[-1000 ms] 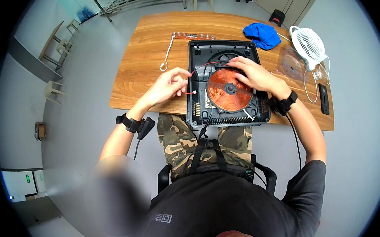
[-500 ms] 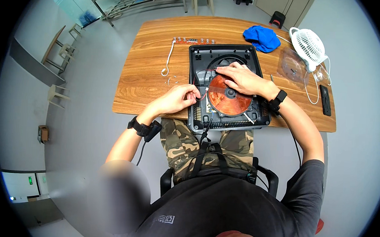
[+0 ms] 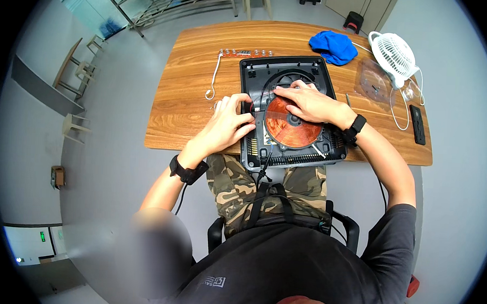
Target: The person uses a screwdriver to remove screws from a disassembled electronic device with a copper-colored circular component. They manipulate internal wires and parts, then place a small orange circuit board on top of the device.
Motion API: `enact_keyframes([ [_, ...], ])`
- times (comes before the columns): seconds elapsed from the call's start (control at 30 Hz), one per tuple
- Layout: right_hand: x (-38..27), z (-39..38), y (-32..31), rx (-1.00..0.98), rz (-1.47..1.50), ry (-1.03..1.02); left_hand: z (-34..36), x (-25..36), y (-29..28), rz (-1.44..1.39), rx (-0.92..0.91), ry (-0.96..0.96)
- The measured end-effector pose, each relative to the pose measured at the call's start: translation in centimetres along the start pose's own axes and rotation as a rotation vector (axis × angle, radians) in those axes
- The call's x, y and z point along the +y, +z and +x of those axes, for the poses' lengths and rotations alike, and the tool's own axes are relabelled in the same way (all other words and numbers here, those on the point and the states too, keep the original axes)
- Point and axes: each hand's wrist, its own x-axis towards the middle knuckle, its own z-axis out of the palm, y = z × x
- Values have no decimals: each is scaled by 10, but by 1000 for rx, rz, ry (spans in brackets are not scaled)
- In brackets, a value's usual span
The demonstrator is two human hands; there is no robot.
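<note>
An opened induction cooker's black housing (image 3: 250,79) lies at the table's front edge. Inside it sits a round copper coil (image 3: 290,131), with a black fan (image 3: 288,78) behind it. My left hand (image 3: 226,121) reaches over the housing's left rim, thumb and fingers apart, beside thin dark and red wires. No held thing shows in it. Flat over the coil's far part lies my right hand (image 3: 310,102), its fingers stretched leftward; it covers part of the coil and fan. Whether its fingertips press on a wire, I cannot tell.
The wooden table (image 3: 186,95) bears a narrow circuit board (image 3: 245,53) with a white cable (image 3: 216,77) at far left. To the right are a blue cloth (image 3: 333,47), a white fan (image 3: 393,55), a clear plastic tray (image 3: 372,81) and a black strip (image 3: 417,125).
My left hand has moved slightly away and up along the housing's left rim, and its fingers have spread from a pinch near the red wire. My right hand has stayed nearly still.
</note>
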Motion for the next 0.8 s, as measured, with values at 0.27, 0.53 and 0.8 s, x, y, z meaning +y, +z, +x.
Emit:
enact_keyframes([
  [0.27,-2,2,-3,-27,-7,33,3,9,-10,-353,57,-351],
  [0.53,-2,1,-1,-12,-16,22,2,-5,-5,-244,155,-264],
  [0.8,1,-1,3,-10,-27,8,1,-6,6,-71,-147,-81],
])
